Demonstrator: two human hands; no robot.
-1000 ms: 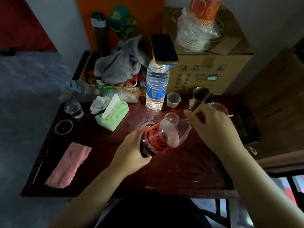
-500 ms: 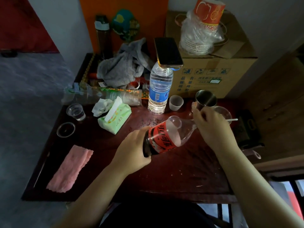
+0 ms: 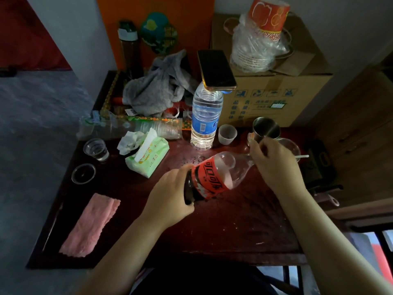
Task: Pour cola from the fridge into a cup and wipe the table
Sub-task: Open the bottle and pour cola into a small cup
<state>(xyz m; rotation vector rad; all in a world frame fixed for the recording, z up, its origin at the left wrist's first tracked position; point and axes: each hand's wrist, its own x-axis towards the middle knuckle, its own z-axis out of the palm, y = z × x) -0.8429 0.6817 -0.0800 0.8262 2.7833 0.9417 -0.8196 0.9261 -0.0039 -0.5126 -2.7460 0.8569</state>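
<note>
Over the dark red table [image 3: 234, 220], your left hand [image 3: 170, 198] still grips the tilted cola bottle [image 3: 210, 179] and your right hand [image 3: 276, 165] stays pinched at its neck; little has shifted, so pouring probably hasn't begun.

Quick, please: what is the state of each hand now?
Left hand: holding the cola bottle by its lower part.
Right hand: fingers curled round the bottle's neck; cap hidden.
</note>
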